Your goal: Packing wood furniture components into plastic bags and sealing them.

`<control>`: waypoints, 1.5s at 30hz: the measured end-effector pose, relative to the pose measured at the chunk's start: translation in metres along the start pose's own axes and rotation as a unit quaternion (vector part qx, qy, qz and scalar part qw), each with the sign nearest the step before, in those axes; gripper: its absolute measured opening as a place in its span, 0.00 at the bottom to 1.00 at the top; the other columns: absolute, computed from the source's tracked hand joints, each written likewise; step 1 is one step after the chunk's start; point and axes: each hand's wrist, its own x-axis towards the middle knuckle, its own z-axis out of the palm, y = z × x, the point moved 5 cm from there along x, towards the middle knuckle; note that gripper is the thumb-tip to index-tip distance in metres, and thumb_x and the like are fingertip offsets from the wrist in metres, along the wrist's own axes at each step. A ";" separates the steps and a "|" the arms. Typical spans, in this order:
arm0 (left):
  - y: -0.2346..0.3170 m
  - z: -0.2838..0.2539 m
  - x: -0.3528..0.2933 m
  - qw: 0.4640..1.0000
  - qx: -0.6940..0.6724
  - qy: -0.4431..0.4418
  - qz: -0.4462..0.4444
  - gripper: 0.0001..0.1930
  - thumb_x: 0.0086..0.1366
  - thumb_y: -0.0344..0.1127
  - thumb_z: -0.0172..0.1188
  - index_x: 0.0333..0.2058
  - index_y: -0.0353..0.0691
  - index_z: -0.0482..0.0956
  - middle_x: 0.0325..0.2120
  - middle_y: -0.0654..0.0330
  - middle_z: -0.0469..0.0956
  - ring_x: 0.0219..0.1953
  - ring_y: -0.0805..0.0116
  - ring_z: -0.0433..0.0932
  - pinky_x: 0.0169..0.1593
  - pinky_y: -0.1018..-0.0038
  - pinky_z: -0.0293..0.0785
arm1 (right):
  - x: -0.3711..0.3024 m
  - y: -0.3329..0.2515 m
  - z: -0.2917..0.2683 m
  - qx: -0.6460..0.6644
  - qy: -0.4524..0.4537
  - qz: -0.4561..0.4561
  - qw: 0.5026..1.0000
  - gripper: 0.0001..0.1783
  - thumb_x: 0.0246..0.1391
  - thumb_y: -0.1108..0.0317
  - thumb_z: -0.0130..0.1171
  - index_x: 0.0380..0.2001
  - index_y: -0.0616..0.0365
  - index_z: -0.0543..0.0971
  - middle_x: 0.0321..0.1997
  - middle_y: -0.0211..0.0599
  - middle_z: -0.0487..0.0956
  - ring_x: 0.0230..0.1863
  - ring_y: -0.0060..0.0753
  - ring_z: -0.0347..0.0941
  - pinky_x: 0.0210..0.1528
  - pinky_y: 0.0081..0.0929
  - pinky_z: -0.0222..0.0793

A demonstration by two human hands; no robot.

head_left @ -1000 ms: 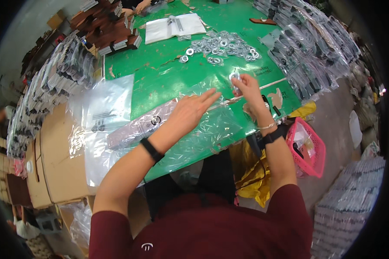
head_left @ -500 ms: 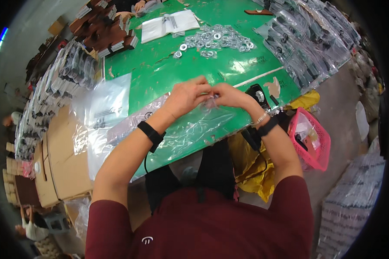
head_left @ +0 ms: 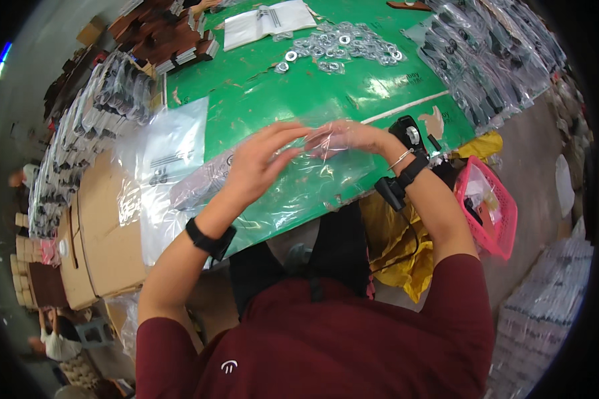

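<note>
A clear plastic bag lies across the near part of the green table, its upper end raised between my hands. My left hand is open at the bag's left side, fingers stretched to the right and thumb apart. My right hand has film over its fingers, which look extended toward the left; whether they are inside the bag or behind it is unclear. Left of the bag, partly under my left arm, is a long greyish wrapped piece. A stack of flat clear bags lies beside it.
Small wrapped rings are heaped beyond my hands, near white sheets. Packed items are piled at the left and right. A black device lies by my right wrist; a pink basket stands right of the table.
My fingers were pinched together at the bag's end. Now my left hand has opened and moved slightly left, and film has spread over my right hand. The view has shifted a little.
</note>
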 end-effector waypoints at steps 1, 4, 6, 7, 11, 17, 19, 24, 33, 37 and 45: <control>-0.010 -0.011 -0.015 0.998 0.052 0.009 -0.031 0.14 0.63 0.30 0.60 0.48 0.42 0.79 0.49 0.57 0.78 0.51 0.50 0.76 0.52 0.62 0.72 | -0.007 -0.007 -0.006 0.021 0.028 0.002 0.999 0.22 0.65 0.64 0.54 0.58 0.63 0.74 0.56 0.46 0.79 0.54 0.40 0.78 0.56 0.32 0.76; -0.032 -0.024 -0.047 0.983 0.170 0.002 -0.068 0.15 0.61 0.29 0.60 0.48 0.43 0.79 0.46 0.57 0.77 0.50 0.53 0.76 0.52 0.62 0.71 | -0.030 -0.015 -0.024 0.050 0.128 0.028 0.990 0.21 0.66 0.62 0.53 0.56 0.63 0.75 0.52 0.46 0.81 0.53 0.38 0.79 0.52 0.32 0.77; -0.041 -0.015 -0.060 0.971 0.227 -0.016 -0.074 0.15 0.60 0.27 0.61 0.47 0.41 0.79 0.45 0.56 0.77 0.49 0.55 0.76 0.53 0.63 0.71 | -0.056 -0.027 -0.036 0.016 0.360 0.024 0.932 0.21 0.66 0.62 0.52 0.57 0.63 0.74 0.48 0.42 0.82 0.50 0.37 0.80 0.51 0.32 0.77; -0.040 -0.008 -0.063 0.966 0.254 -0.008 -0.040 0.15 0.58 0.27 0.62 0.46 0.42 0.79 0.44 0.56 0.76 0.49 0.56 0.76 0.53 0.63 0.70 | -0.061 -0.042 -0.019 0.015 0.360 0.026 0.932 0.21 0.66 0.62 0.52 0.57 0.63 0.74 0.48 0.42 0.82 0.50 0.37 0.80 0.51 0.32 0.77; -0.041 0.022 -0.071 0.950 0.312 -0.017 0.002 0.17 0.57 0.31 0.63 0.47 0.43 0.77 0.46 0.59 0.74 0.53 0.57 0.72 0.59 0.60 0.66 | -0.037 -0.109 0.086 -0.342 0.455 -0.247 0.784 0.21 0.60 0.69 0.52 0.56 0.61 0.75 0.55 0.46 0.77 0.56 0.52 0.74 0.61 0.49 0.67; -0.048 0.029 -0.071 0.980 0.199 -0.016 -0.010 0.19 0.57 0.31 0.63 0.49 0.41 0.76 0.49 0.57 0.73 0.57 0.55 0.70 0.62 0.60 0.65 | 0.033 0.004 0.097 -0.607 0.361 -0.104 0.700 0.31 0.50 0.74 0.54 0.61 0.61 0.69 0.67 0.46 0.68 0.72 0.47 0.58 0.74 0.56 0.44; -0.052 0.017 -0.066 0.986 0.159 0.002 -0.047 0.17 0.59 0.29 0.62 0.49 0.41 0.76 0.50 0.56 0.74 0.59 0.54 0.69 0.62 0.58 0.65 | 0.030 0.019 0.094 -0.628 0.332 -0.116 0.695 0.32 0.51 0.75 0.53 0.62 0.59 0.68 0.69 0.42 0.68 0.72 0.46 0.59 0.74 0.56 0.45; -0.079 0.019 -0.042 0.963 0.268 0.001 0.035 0.12 0.63 0.35 0.59 0.45 0.43 0.78 0.48 0.58 0.75 0.59 0.56 0.69 0.63 0.58 0.63 | 0.032 0.022 0.094 -0.626 0.333 -0.106 0.697 0.30 0.54 0.74 0.54 0.62 0.56 0.69 0.69 0.38 0.68 0.71 0.42 0.60 0.74 0.56 0.45; -0.110 0.025 -0.016 0.966 0.238 -0.097 0.028 0.11 0.67 0.46 0.55 0.34 0.46 0.80 0.38 0.66 0.77 0.55 0.62 0.70 0.58 0.62 0.63 | -0.009 0.011 0.035 -0.569 0.436 -0.032 0.697 0.28 0.56 0.62 0.60 0.61 0.54 0.72 0.62 0.37 0.74 0.63 0.42 0.67 0.69 0.56 0.50; -0.114 0.024 -0.015 0.970 0.214 -0.112 0.016 0.13 0.68 0.47 0.54 0.33 0.47 0.81 0.38 0.67 0.77 0.55 0.62 0.69 0.57 0.62 0.62 | -0.005 -0.004 0.008 -0.504 0.557 0.013 0.660 0.34 0.50 0.54 0.67 0.59 0.56 0.73 0.58 0.38 0.76 0.62 0.45 0.68 0.65 0.53 0.54; -0.115 0.027 -0.017 0.977 0.190 -0.096 0.025 0.11 0.68 0.45 0.53 0.37 0.49 0.81 0.42 0.68 0.77 0.57 0.63 0.68 0.57 0.61 0.62 | 0.019 -0.013 -0.058 -0.373 0.485 0.072 0.788 0.26 0.48 0.51 0.70 0.46 0.56 0.80 0.47 0.38 0.82 0.47 0.43 0.78 0.50 0.38 0.69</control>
